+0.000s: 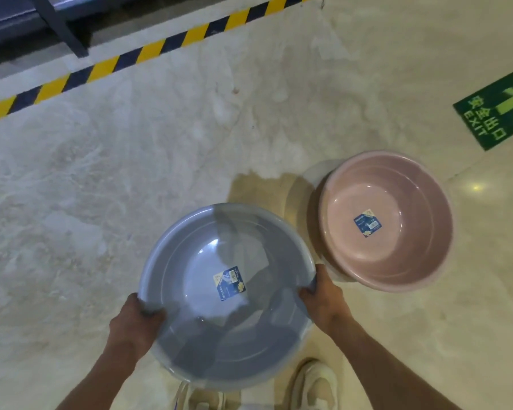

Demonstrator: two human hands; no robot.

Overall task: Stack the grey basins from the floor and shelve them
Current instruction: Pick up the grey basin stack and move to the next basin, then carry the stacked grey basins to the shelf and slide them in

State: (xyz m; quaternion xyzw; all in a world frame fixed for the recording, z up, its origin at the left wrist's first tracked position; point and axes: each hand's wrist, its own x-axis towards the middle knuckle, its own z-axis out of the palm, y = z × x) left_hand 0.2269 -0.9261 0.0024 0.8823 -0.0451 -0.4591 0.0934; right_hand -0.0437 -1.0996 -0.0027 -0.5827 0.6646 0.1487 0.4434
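A round grey basin [190, 255] with a blue label on its bottom is held above the floor, low in the middle of the view. My left hand [135, 324] grips its near-left rim, thumb over the edge. At the right rim my right hand [323, 297] holds on with fingers curled inside. The basin looks like more than one nested, but I cannot tell how many.
A pink basin [412, 253] with the same label stands on the pale floor to the right, close to the grey rim. A yellow-black hazard stripe [107, 66] runs across the far floor before a dark shelf post [62, 28]. A green exit sticker [498, 110] lies far right. My shoes [317, 386] are below.
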